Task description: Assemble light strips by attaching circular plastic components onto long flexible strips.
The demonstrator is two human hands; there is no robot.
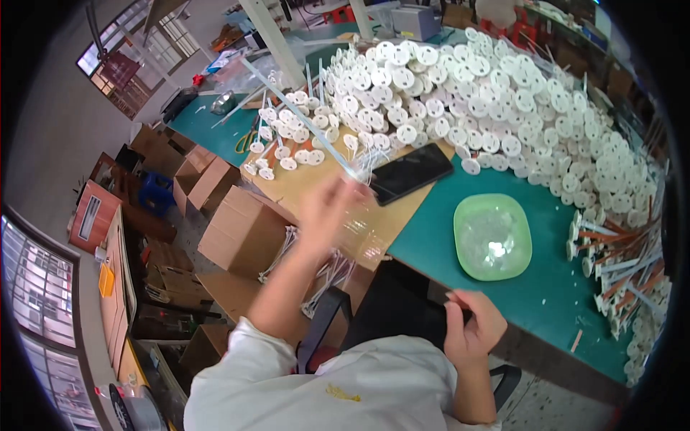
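Observation:
My left hand (334,208), smeared by motion, reaches over the brown board (287,188). Its fingers close on the lower end of a long pale-blue strip (298,115), which slants up and to the left. Thin white wires fan out beside the fingertips, close to a black smartphone (413,174) lying at the board's edge. In front of my body, near the table edge, my right hand (474,323) is curled with thumb and forefinger drawn together. What it pinches, if anything, cannot be made out. A light-green bowl (463,251) with clear, shiny contents stands beyond it.
White round discs with strip tails (496,108) form a large heap across the back and right of the green table (424,248). Yellow-handled scissors (244,142) lie at the far left. Cardboard boxes (241,233) and more strips crowd the left of my chair (323,323).

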